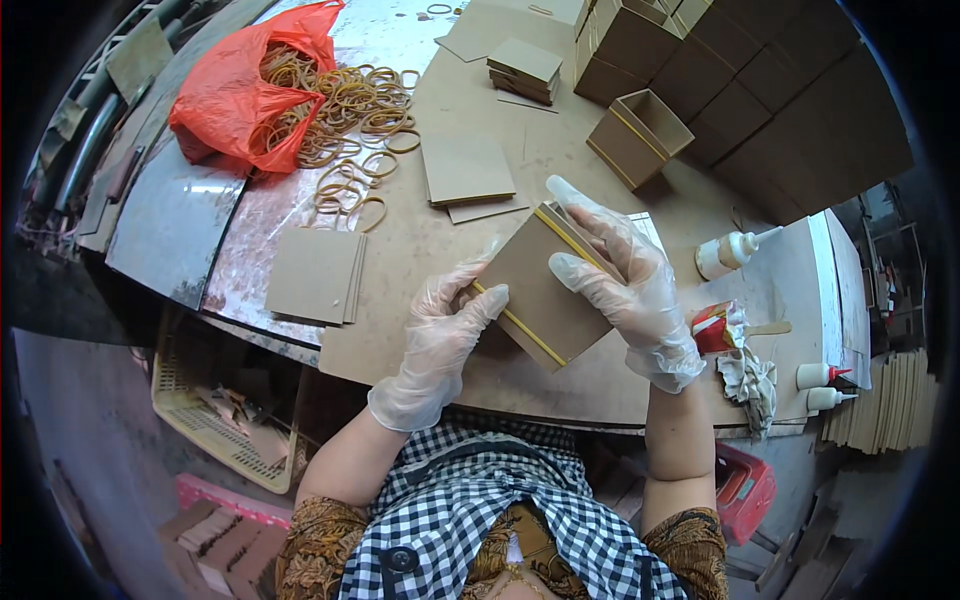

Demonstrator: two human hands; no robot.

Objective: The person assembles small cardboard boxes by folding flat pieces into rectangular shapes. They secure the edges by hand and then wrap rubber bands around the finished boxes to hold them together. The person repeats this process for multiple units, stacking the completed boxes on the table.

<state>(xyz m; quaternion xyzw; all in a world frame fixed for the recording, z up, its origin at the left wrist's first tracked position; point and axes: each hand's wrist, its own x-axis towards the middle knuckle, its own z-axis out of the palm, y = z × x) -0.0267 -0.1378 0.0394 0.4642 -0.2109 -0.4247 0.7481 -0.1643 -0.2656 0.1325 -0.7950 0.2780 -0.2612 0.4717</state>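
Note:
Between my gloved hands is a brown fiberboard box (545, 285), tilted above the table, with yellow rubber bands stretched around it. My left hand (440, 330) grips its left side, thumb lying along the lower band. On the right, my right hand (630, 285) holds the upper corner, its thumb on the board face and its fingers along the far band. Beyond them stands another open box (640, 138) with yellow bands. Flat square boards (467, 168) lie stacked past my left hand, and more boards (315, 275) rest near the table's front edge.
A red plastic bag (240, 95) spills rubber bands (365, 110) at the far left. Banded boxes (730, 90) are piled at the back right. White glue bottles (727, 255), a red container (712, 328) and a rag (748, 385) sit at right. A yellow crate (215, 425) is below left.

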